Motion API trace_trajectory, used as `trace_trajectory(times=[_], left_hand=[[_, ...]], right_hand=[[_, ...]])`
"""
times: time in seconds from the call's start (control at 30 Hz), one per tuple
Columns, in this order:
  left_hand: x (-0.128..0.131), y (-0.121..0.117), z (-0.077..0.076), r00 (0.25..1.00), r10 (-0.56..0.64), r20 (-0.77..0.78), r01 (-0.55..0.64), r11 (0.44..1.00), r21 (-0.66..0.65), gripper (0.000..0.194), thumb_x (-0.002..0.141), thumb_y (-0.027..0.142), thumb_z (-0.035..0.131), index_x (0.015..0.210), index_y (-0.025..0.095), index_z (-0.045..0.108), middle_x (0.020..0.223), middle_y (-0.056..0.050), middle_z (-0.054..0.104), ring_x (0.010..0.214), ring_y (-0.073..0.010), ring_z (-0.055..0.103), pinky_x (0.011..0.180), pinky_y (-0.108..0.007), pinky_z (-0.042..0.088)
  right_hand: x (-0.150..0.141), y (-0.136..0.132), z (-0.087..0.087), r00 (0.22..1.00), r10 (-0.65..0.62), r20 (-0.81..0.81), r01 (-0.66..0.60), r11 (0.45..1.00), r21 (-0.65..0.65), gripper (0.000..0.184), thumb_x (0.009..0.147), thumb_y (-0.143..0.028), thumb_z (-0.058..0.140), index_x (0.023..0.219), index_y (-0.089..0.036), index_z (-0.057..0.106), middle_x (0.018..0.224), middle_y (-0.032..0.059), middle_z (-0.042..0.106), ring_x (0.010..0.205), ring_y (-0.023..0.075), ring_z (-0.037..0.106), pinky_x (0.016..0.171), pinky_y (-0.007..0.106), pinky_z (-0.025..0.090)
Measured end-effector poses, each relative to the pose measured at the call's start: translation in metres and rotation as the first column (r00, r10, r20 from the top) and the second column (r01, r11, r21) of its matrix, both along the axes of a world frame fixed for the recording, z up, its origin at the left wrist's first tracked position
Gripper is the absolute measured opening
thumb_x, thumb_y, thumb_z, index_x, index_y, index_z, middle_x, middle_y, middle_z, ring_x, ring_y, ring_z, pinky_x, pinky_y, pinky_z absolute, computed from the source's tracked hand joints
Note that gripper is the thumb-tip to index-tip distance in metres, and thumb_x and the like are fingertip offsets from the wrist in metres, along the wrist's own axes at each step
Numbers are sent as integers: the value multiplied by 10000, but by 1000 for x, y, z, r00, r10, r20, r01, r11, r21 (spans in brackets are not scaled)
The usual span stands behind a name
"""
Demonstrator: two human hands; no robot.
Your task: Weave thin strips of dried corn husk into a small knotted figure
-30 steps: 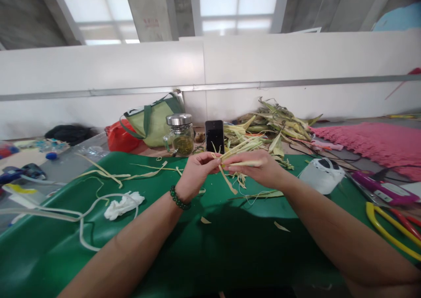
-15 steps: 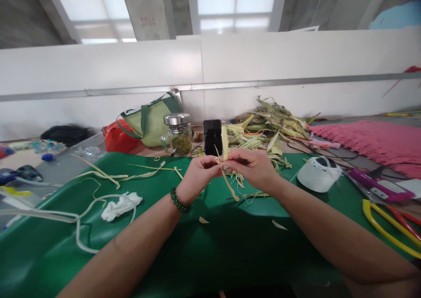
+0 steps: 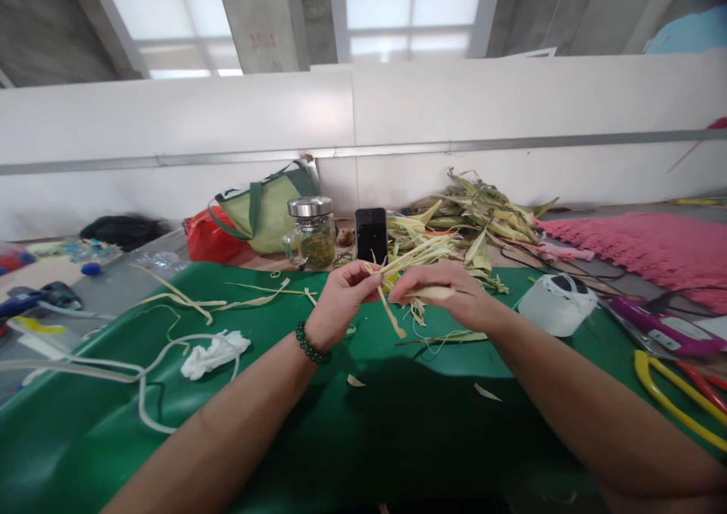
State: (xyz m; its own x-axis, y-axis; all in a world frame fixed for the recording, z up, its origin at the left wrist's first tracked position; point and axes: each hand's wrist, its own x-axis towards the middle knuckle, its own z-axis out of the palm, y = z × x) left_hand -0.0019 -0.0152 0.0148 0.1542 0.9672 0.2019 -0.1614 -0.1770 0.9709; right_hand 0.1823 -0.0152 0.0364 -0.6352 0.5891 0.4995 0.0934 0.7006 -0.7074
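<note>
My left hand, with a green bead bracelet at the wrist, pinches a narrow pale corn husk strip between thumb and fingertips. Its lower end hangs down toward the green mat. Just to the right, my right hand is closed on a wider pale corn husk piece lying across its fingers. A small gap separates the fingertips of the two hands. Behind them lie loose husk strips, partly hidden by my right hand. Whether the two held pieces join cannot be made out.
The green mat bears husk scraps, a white tissue and a white cable. A phone, a glass mug and a husk pile stand behind. Rightward are a white spool, a purple tool and yellow handles.
Half a second ago the wide husk stood upright between my fingertips, hands together. Now it lies sideways in my right hand, which has drawn slightly right. My left hand keeps its pinch.
</note>
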Motion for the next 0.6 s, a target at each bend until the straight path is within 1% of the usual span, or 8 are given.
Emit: trace_trajectory(times=[0.07, 0.1, 0.13, 0.2, 0.27, 0.33, 0.47, 0.6], left_hand=[[0, 0, 0, 1000, 17, -3, -17, 1000, 20, 236, 598, 342, 763, 690, 154, 656, 629, 17, 577, 570, -85, 499, 567, -206, 441], [1, 0, 0, 1000, 30, -3, -30, 999, 36, 229, 604, 336, 759, 692, 153, 655, 618, 21, 572, 565, -82, 493, 560, -201, 433], [1, -1, 0, 999, 42, -2, -42, 998, 53, 221, 610, 330, 755, 697, 152, 657, 605, 24, 567, 559, -80, 487, 553, -196, 424], [3, -1, 0, 998, 59, -3, -59, 995, 81, 207, 620, 319, 749, 699, 150, 659, 591, 23, 570, 551, -79, 484, 545, -194, 412], [4, -3, 0, 998, 65, -1, -65, 993, 96, 201, 615, 313, 753, 685, 150, 659, 597, 19, 579, 554, -82, 487, 544, -195, 412], [5, -4, 0, 998, 55, 11, -56, 996, 76, 209, 600, 322, 762, 662, 150, 660, 619, 12, 592, 576, -91, 508, 560, -201, 432], [4, -5, 1, 999, 11, 50, -9, 999, -42, 248, 597, 383, 757, 637, 151, 682, 618, 1, 608, 631, -118, 570, 636, -236, 493], [3, -4, 0, 998, -1, 55, 5, 997, -71, 255, 584, 375, 771, 686, 148, 714, 683, -31, 673, 661, -143, 612, 650, -257, 510]], right_hand=[[1, 2, 1, 998, -4, 55, 11, 992, -128, 320, 865, -322, 413, 865, -153, 685, 703, 46, 703, 522, 111, 545, 473, 215, 424], [0, 2, 0, 996, -32, 87, 45, 988, -149, 353, 874, -353, 407, 826, -146, 689, 641, 38, 687, 464, 95, 490, 426, 201, 371], [-3, 3, -2, 990, -75, 120, 91, 987, -135, 372, 870, -382, 429, 756, -140, 688, 577, 27, 657, 434, 83, 444, 406, 195, 326], [-10, 4, -6, 969, -182, 165, 193, 980, -56, 368, 831, -400, 521, 607, -138, 652, 487, -3, 573, 433, 68, 401, 415, 189, 285], [-17, 4, -12, 953, -247, 178, 251, 968, -4, 325, 793, -359, 586, 554, -142, 619, 463, -29, 511, 448, 61, 388, 436, 185, 281], [-23, 3, -17, 945, -283, 166, 286, 958, 0, 313, 793, -322, 579, 538, -143, 608, 452, -36, 488, 440, 57, 374, 437, 186, 273], [-24, 2, -19, 945, -283, 163, 295, 954, -57, 376, 817, -327, 530, 490, -146, 565, 417, -35, 463, 402, 56, 346, 412, 191, 254], [-23, 3, -18, 944, -285, 167, 305, 946, -110, 341, 812, -325, 522, 521, -156, 574, 443, -30, 510, 410, 66, 395, 427, 192, 287]])
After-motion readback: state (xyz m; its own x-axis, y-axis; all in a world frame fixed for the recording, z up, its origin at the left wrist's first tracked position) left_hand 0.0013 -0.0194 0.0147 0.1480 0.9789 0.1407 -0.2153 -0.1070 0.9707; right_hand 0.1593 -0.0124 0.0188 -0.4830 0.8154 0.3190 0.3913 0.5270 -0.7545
